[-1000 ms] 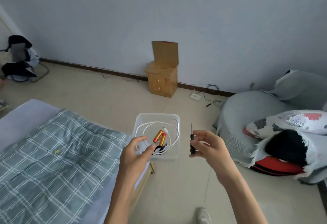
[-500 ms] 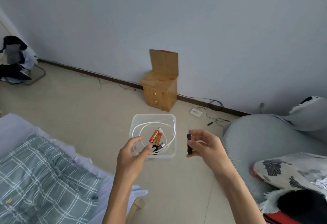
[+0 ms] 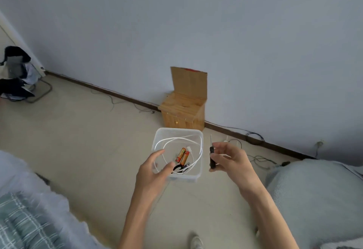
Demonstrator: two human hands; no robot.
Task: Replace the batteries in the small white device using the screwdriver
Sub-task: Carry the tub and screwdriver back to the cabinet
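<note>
At the left, past the bed (image 3: pixel 29 219), the left hand (image 3: pixel 153 172) holds a clear tub (image 3: pixel 177 130) up over the floor. Its grip looks clamped on the tub's near-left corner, thumb over the near rim and fingers along the left wall. In the tub a white cable (image 3: pixel 200 155) lies coiled around two orange batteries (image 3: pixel 182 155), which lie side by side near the middle. Something dark and another small cell-like piece lie just near of them. I cannot make out the device in the tub or anywhere else in view. Just right of the tub, and apart from it, the right hand (image 3: pixel 229 162) pinches the screwdriver (image 3: pixel 211 163) by its black handle, grip clamped on it and thin shaft pointing up. The step in hand seems to be gathering: tool and fresh cells are ready, but no screw is yet touched. The next move likely calls for setting the tub down level so nothing spills. That would free the left hand to find the device and steady it while the tip seeks the cover screw.
</note>
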